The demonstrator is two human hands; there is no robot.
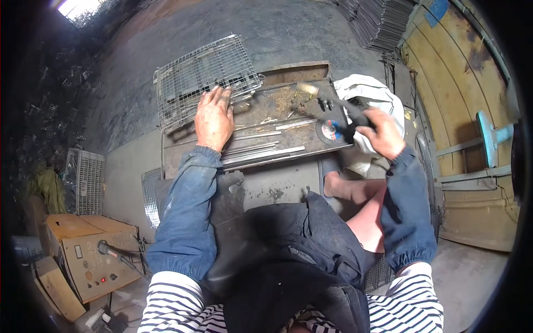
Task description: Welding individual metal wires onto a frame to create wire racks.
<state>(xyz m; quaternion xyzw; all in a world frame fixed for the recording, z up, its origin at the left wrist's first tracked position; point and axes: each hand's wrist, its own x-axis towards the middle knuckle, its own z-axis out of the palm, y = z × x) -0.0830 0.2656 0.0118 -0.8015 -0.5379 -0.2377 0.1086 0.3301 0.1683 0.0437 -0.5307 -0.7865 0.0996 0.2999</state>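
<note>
Low in front of me, across the upper middle of the frame, runs a worn, rust-brown counter. My left hand, left of centre, is spread rather than clenched, its fingers laid on the near part of a box-like wire mesh piece. The mesh lies at the counter's left end, in the upper left of the frame; how hard I am pressing on it, I cannot tell. My right hand, right of centre, is wrapped around a dark-handled tool pointing up and to the left. Its pale far end is blurred, so its kind is unclear; it is apart from the mesh.

To handle this well, I judge the left palm should bear down evenly near a stiff edge, since thin wire may spring or slide, with the fingers clear of wire ends and the tool's path. The right grip should be firm, the wrist free. Loose metal strips at the centre and a round disc just beside my right hand could shift if knocked. The bunched white sack at the right end might snag my blue sleeve.
</note>
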